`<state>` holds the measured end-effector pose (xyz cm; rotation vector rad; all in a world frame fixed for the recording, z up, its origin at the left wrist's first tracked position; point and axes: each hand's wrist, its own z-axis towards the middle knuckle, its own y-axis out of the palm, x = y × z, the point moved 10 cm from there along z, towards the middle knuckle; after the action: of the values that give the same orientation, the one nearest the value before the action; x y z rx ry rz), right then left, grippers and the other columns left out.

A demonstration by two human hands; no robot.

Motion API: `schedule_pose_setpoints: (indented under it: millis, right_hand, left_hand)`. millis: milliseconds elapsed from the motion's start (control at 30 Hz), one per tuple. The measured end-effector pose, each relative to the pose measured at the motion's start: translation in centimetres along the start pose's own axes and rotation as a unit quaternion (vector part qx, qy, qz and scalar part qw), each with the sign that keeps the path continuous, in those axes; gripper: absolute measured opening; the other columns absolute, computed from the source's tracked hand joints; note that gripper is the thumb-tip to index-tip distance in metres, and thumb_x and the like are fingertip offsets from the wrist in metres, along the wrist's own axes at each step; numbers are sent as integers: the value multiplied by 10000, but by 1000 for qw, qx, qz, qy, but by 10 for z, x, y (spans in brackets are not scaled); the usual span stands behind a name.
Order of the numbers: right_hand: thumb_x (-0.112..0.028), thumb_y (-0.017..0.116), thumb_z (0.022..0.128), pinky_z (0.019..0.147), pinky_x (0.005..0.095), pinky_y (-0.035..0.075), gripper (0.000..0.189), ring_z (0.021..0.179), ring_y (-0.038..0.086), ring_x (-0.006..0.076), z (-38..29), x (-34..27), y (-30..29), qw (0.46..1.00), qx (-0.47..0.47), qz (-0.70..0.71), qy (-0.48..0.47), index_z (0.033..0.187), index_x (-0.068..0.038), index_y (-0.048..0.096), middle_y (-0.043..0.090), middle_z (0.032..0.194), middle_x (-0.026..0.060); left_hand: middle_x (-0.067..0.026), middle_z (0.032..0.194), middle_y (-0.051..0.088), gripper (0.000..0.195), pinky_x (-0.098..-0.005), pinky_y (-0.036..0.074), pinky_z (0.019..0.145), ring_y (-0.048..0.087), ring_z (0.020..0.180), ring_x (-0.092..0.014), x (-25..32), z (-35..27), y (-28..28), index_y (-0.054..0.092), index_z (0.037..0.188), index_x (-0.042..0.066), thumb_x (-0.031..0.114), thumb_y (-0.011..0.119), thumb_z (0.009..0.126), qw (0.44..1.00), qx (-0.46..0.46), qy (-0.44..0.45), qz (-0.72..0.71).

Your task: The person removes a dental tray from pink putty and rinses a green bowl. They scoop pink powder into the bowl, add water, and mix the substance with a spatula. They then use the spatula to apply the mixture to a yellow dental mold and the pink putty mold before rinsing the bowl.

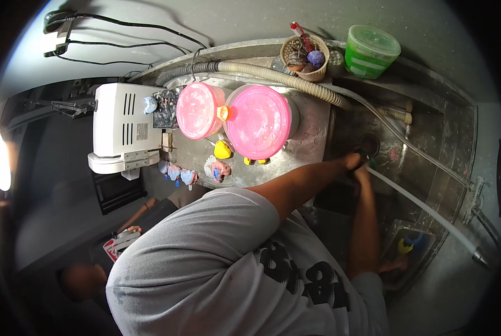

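Note:
My left hand (352, 161) and my right hand (362, 174) meet over the dark sink basin (338, 130), close to the round drain (368, 145). Between them is a small dark object with a green edge (370, 160). Fingers of both hands close around it, though shadow hides its shape and much of the grip. Just beside the hands ends a long white spout pipe (422, 206), which slants down from a metal fitting (480, 255) at the right. A pink smear (394, 154) lies on the basin floor.
Left of the basin, the metal counter (309, 147) holds two pink-lidded tubs (259, 122), several dental impressions (219, 170) and a white vented machine (126, 122). Behind run a ribbed hose (275, 75), a tool basket (305, 56) and a green tub (372, 52). Another person (82, 279) is at lower left.

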<state>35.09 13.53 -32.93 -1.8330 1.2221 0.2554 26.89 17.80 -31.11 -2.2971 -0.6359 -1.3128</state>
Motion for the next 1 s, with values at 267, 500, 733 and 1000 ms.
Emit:
schedule_pose_setpoints:
  millis: [267, 500, 733, 1000]
  right_hand:
    - [-208, 527, 882, 846, 456, 469, 300, 1035, 620, 382, -10, -41, -18, 977, 142, -89, -133, 1027, 34, 629, 644, 1058, 264]
    - [-176, 513, 893, 857, 437, 488, 275, 996, 634, 344, -36, -51, -26, 997, -51, 41, 50, 1006, 45, 631, 657, 999, 236]
    - [-179, 562, 872, 889, 377, 472, 402, 1051, 603, 265, -32, -43, -8, 988, -26, 152, 11, 1210, 38, 536, 616, 1126, 217]
    - [-180, 494, 906, 489, 275, 335, 256, 578, 436, 129, -27, 15, 4, 923, -100, 311, 202, 1105, -28, 549, 532, 760, 74]
  left_hand:
    - [-146, 1139, 629, 368, -350, 448, 937, 574, 1049, -227, -6, -2, -2, 607, 1212, 77, 334, 525, 962, 994, 38, 0, -101]
    - [-167, 1149, 631, 380, -357, 460, 941, 585, 1067, -249, -10, -5, -5, 618, 1189, 65, 332, 557, 925, 996, 80, -25, -42]
    - [-188, 1159, 633, 394, -363, 471, 944, 596, 1086, -271, -5, -12, -23, 630, 1167, 53, 329, 590, 889, 990, 129, -45, -18]
    - [-207, 1173, 632, 449, -378, 478, 952, 607, 1101, -293, -22, -6, -41, 637, 1154, 42, 363, 633, 841, 964, 233, -114, -64]
